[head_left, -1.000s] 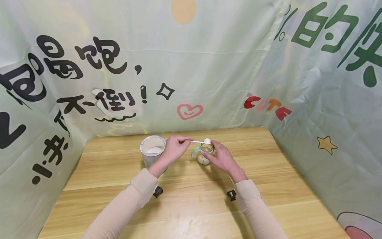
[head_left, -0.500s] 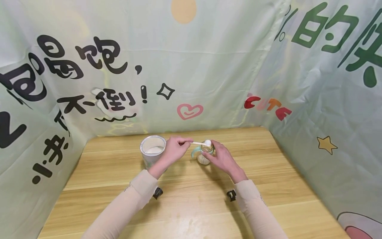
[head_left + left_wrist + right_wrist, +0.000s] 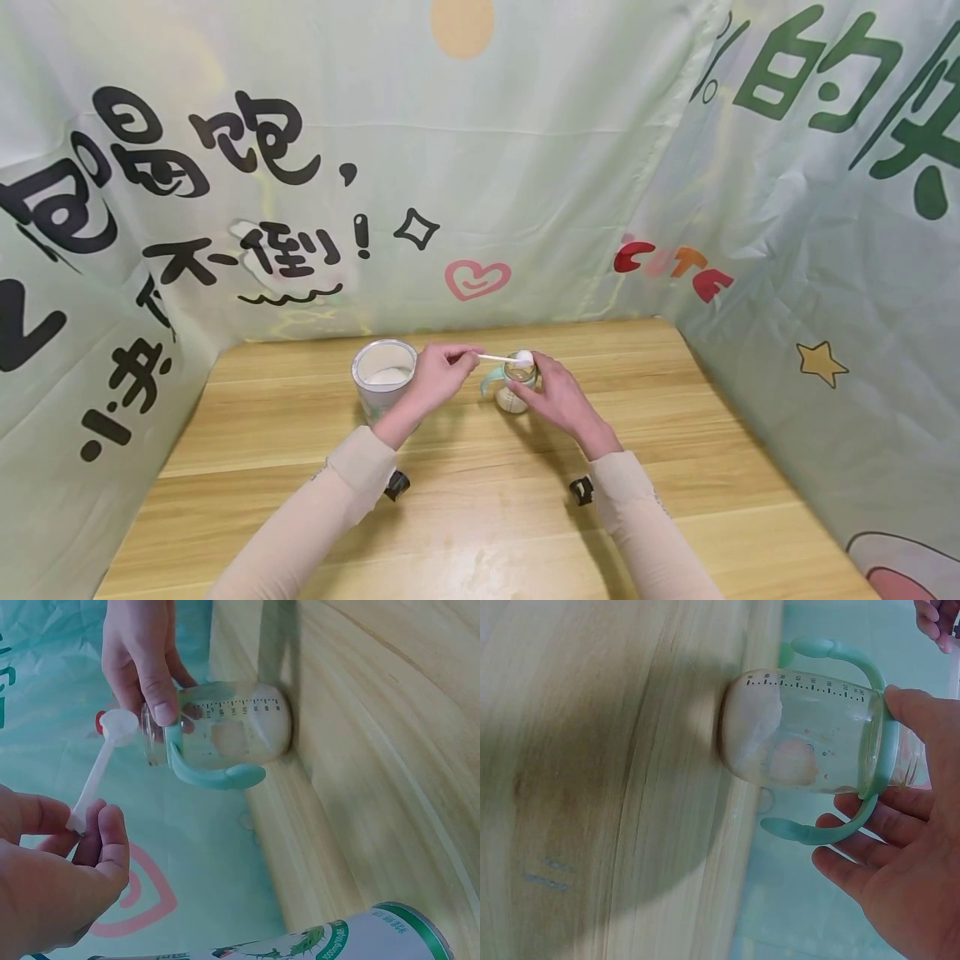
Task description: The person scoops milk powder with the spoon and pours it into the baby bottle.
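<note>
My left hand [image 3: 442, 371] pinches the handle end of a white measuring scoop [image 3: 94, 776] between thumb and fingers. In the head view, the scoop's bowl is over the mouth of a clear baby bottle [image 3: 512, 402], near the rim. My right hand [image 3: 558, 398] holds the bottle around its neck, thumb on the near side. Upright on the table, the bottle has a mint-green collar with two curved handles [image 3: 825, 831]. White contents [image 3: 750, 724] lie at its base, below a printed scale. What fills the scoop's bowl is hard to tell.
Left of the bottle stands an open milk powder can [image 3: 384, 392] with white powder inside, partly hidden by my left wrist. The wooden table [image 3: 465, 517] meets printed cloth walls [image 3: 375, 292] at the back and on both sides.
The scoop's bowl has dipped slightly and shifted a little to the right over the bottle's mouth. My right hand, the bottle and the can stay where they were.
</note>
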Demonstrator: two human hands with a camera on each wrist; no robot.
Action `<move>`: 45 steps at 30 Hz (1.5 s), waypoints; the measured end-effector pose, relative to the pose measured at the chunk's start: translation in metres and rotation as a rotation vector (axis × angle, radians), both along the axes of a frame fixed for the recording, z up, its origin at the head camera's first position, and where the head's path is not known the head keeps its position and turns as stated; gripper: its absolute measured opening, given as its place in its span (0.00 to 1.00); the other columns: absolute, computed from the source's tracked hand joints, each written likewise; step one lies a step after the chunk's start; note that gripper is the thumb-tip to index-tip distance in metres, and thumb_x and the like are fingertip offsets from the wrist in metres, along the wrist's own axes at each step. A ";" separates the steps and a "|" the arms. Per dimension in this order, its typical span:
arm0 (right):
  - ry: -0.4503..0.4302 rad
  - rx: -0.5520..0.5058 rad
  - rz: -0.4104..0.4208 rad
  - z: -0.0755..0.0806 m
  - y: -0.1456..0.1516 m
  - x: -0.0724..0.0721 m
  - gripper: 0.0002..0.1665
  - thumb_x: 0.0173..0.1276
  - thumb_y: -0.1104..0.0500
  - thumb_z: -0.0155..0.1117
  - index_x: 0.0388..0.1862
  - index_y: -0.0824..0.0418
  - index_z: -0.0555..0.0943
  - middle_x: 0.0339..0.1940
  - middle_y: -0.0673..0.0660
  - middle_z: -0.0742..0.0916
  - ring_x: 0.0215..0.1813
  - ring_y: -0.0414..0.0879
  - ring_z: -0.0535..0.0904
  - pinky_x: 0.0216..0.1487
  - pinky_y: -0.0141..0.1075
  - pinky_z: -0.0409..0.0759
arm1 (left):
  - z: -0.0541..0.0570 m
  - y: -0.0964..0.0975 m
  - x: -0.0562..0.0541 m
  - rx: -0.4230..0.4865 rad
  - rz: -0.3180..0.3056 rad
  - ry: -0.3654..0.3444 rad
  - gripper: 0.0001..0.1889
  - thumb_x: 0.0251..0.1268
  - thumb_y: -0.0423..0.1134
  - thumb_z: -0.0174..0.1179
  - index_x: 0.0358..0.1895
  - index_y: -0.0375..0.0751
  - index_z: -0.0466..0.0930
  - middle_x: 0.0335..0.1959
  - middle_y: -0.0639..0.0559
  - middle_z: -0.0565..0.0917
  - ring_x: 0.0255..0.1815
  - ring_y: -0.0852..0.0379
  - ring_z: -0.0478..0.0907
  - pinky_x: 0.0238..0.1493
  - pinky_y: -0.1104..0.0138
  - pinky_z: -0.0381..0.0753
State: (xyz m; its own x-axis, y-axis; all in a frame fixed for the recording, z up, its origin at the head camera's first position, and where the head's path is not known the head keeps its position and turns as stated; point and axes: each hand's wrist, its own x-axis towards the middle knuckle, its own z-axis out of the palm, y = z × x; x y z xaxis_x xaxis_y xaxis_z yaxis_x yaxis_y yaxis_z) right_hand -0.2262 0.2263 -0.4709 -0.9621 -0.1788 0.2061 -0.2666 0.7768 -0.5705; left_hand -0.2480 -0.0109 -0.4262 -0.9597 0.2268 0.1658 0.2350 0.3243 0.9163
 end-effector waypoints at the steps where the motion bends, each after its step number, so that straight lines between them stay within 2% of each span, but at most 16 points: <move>1: 0.001 0.000 0.001 0.000 0.000 0.000 0.38 0.75 0.43 0.69 0.72 0.66 0.73 0.63 0.66 0.85 0.65 0.62 0.82 0.69 0.58 0.80 | 0.000 0.000 -0.001 0.011 0.002 -0.009 0.12 0.73 0.37 0.62 0.50 0.40 0.93 0.42 0.45 0.93 0.36 0.64 0.82 0.37 0.73 0.79; 8: -0.004 0.002 -0.002 0.000 0.000 0.000 0.42 0.75 0.43 0.69 0.75 0.68 0.70 0.66 0.68 0.83 0.67 0.64 0.80 0.71 0.59 0.78 | 0.001 0.001 -0.001 0.100 0.032 -0.086 0.12 0.77 0.36 0.60 0.50 0.35 0.91 0.40 0.39 0.92 0.35 0.64 0.85 0.37 0.74 0.85; 13: -0.012 0.002 -0.004 0.000 0.000 0.000 0.44 0.75 0.42 0.69 0.77 0.69 0.68 0.69 0.69 0.81 0.70 0.65 0.78 0.74 0.59 0.75 | 0.002 0.002 -0.001 0.146 0.045 -0.108 0.12 0.78 0.34 0.59 0.49 0.32 0.90 0.40 0.36 0.91 0.37 0.56 0.88 0.43 0.65 0.91; 17: -0.014 0.004 -0.005 0.000 0.000 0.001 0.45 0.75 0.42 0.68 0.78 0.69 0.67 0.70 0.70 0.81 0.71 0.66 0.77 0.75 0.60 0.74 | 0.003 0.003 -0.001 0.187 0.050 -0.139 0.11 0.78 0.32 0.59 0.49 0.29 0.90 0.39 0.33 0.91 0.33 0.58 0.87 0.45 0.60 0.92; 24: -0.005 0.000 -0.006 0.000 -0.001 0.001 0.44 0.75 0.42 0.69 0.77 0.68 0.68 0.69 0.69 0.82 0.71 0.66 0.78 0.74 0.59 0.75 | 0.000 0.003 -0.003 0.327 0.046 -0.245 0.12 0.78 0.31 0.59 0.52 0.24 0.87 0.40 0.30 0.89 0.30 0.63 0.84 0.38 0.72 0.87; 26: -0.007 -0.002 -0.005 0.000 -0.001 0.001 0.44 0.75 0.42 0.68 0.78 0.68 0.68 0.69 0.69 0.82 0.71 0.65 0.78 0.74 0.59 0.75 | 0.000 0.003 -0.004 0.363 0.047 -0.271 0.12 0.78 0.31 0.59 0.51 0.24 0.87 0.40 0.29 0.89 0.30 0.63 0.84 0.36 0.74 0.86; 28: -0.009 -0.006 -0.007 0.000 0.000 0.001 0.45 0.75 0.42 0.68 0.78 0.68 0.68 0.69 0.69 0.82 0.71 0.65 0.78 0.74 0.59 0.75 | 0.002 0.002 -0.004 0.387 0.045 -0.289 0.12 0.78 0.31 0.59 0.51 0.24 0.87 0.37 0.34 0.90 0.30 0.63 0.84 0.38 0.72 0.87; 33: -0.007 -0.004 -0.005 0.000 0.000 0.000 0.46 0.75 0.42 0.68 0.80 0.68 0.66 0.70 0.70 0.81 0.71 0.67 0.77 0.75 0.60 0.74 | 0.009 -0.002 -0.001 0.400 0.039 -0.305 0.12 0.79 0.31 0.59 0.51 0.25 0.87 0.34 0.44 0.90 0.31 0.62 0.84 0.45 0.65 0.89; 35: -0.009 0.004 -0.007 0.000 0.000 0.000 0.47 0.75 0.42 0.68 0.80 0.69 0.65 0.72 0.71 0.79 0.73 0.68 0.75 0.76 0.61 0.72 | 0.011 -0.004 0.000 0.396 0.042 -0.304 0.12 0.79 0.32 0.59 0.52 0.26 0.87 0.35 0.43 0.90 0.31 0.62 0.84 0.45 0.64 0.90; 40: -0.023 0.013 -0.008 0.004 -0.004 -0.001 0.48 0.75 0.41 0.68 0.79 0.71 0.65 0.75 0.74 0.75 0.76 0.70 0.71 0.79 0.61 0.68 | 0.015 -0.011 0.000 0.374 0.064 -0.295 0.12 0.79 0.33 0.59 0.51 0.27 0.88 0.35 0.44 0.90 0.31 0.62 0.84 0.38 0.70 0.87; 45: 0.010 0.022 0.026 0.012 -0.009 -0.004 0.47 0.75 0.42 0.68 0.79 0.71 0.65 0.75 0.73 0.75 0.77 0.69 0.71 0.79 0.61 0.68 | 0.020 -0.019 -0.001 0.348 0.080 -0.293 0.12 0.79 0.35 0.59 0.52 0.29 0.88 0.32 0.47 0.89 0.31 0.61 0.84 0.32 0.74 0.83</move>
State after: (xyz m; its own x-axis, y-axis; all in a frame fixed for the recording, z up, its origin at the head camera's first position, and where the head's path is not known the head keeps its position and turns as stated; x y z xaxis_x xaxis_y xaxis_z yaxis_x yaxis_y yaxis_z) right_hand -0.2303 0.2176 -0.4593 -0.9549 -0.2083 0.2114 -0.2924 0.7818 -0.5508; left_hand -0.2487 -0.0299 -0.4061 -0.9898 0.1288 -0.0615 -0.0631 -0.0082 0.9980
